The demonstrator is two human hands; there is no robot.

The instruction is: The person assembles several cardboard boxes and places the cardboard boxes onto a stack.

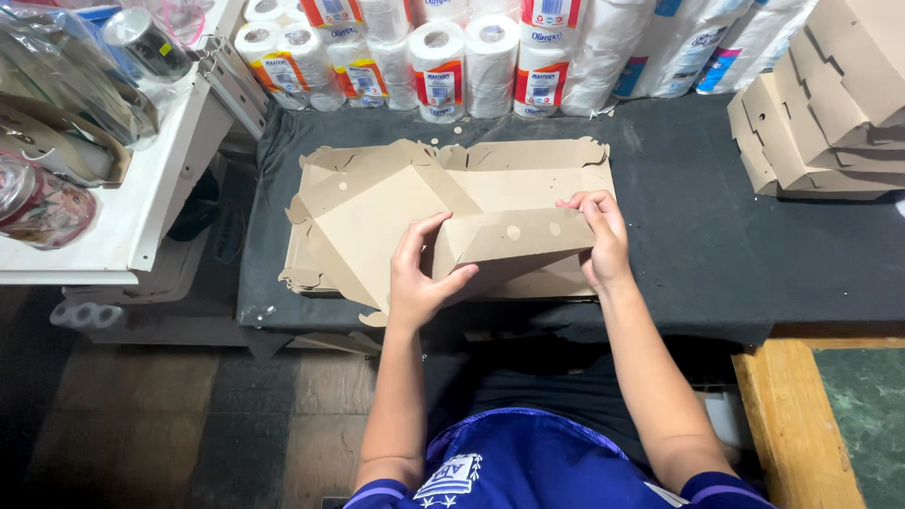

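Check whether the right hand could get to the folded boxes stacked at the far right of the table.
Probably yes: the black table between the right hand and the folded boxes looks bare, but that hand is now gripping the cardboard blank.

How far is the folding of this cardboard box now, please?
Done: folded boxes are stacked at the right. In hand: the left hand and right hand bend one wall of a cardboard blank; its other flaps lie flat. Left: more flat blanks lie under it.
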